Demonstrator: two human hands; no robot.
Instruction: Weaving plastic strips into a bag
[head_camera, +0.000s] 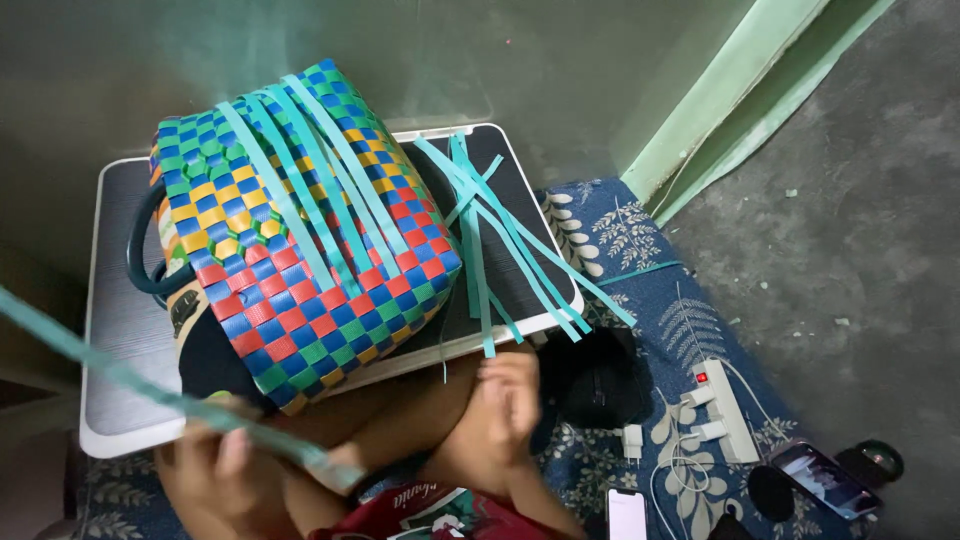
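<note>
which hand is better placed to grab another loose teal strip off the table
Right, probably. The right hand is empty and sits just below the loose teal plastic strips on the small grey table; the left hand already grips a strip.

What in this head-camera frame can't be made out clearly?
- Left hand: motion-blurred, so its grip on the teal strip is unclear.
- Right hand: blurred; whether it holds anything can't be told.
- Basket: its inside faces away, and it hides part of the small table.
- Phone: cut off by the bottom edge.
</note>
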